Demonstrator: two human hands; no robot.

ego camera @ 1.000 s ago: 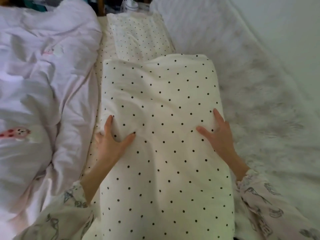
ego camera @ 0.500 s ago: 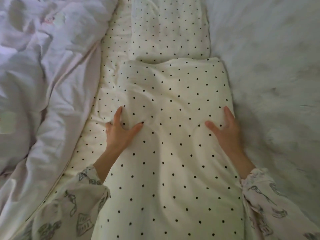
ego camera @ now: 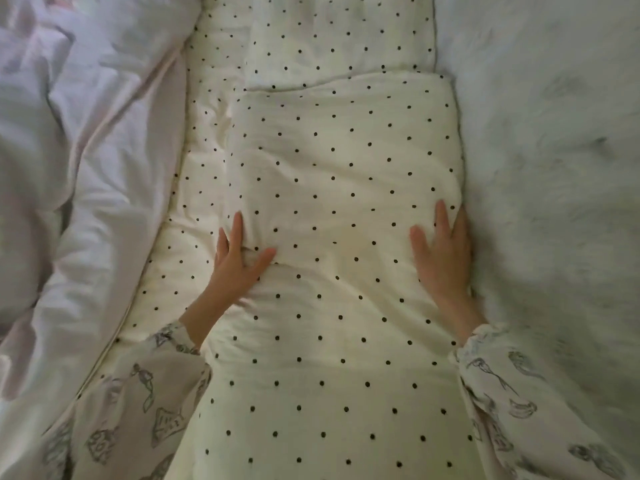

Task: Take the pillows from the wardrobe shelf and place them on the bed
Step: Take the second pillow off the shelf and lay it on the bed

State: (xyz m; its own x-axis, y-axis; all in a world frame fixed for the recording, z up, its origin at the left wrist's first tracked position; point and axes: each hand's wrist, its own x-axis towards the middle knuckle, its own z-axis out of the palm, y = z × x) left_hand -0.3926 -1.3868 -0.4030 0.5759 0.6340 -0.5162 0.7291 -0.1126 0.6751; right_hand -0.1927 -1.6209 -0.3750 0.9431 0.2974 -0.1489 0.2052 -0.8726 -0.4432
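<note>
A long cream pillow with black dots (ego camera: 339, 174) lies lengthwise down the middle of the bed. My left hand (ego camera: 235, 265) grips its left edge, thumb on top and fingers tucked along the side. On the pillow's right edge rests my right hand (ego camera: 445, 258), thumb on top, fingers down its side. A second dotted pillow (ego camera: 343, 39) lies just beyond it, touching its far end. Both pillows rest on a matching dotted sheet (ego camera: 197, 188).
A crumpled white duvet (ego camera: 86, 150) is bunched along the left. A fluffy white-grey blanket (ego camera: 554, 168) fills the right side. My patterned pyjama sleeves (ego camera: 145, 403) cover both wrists at the bottom.
The pillow has gone down onto the bed and forward toward the far pillow. The view has dropped closer, so the headboard area is out of sight. Both hands keep their places on the pillow's sides.
</note>
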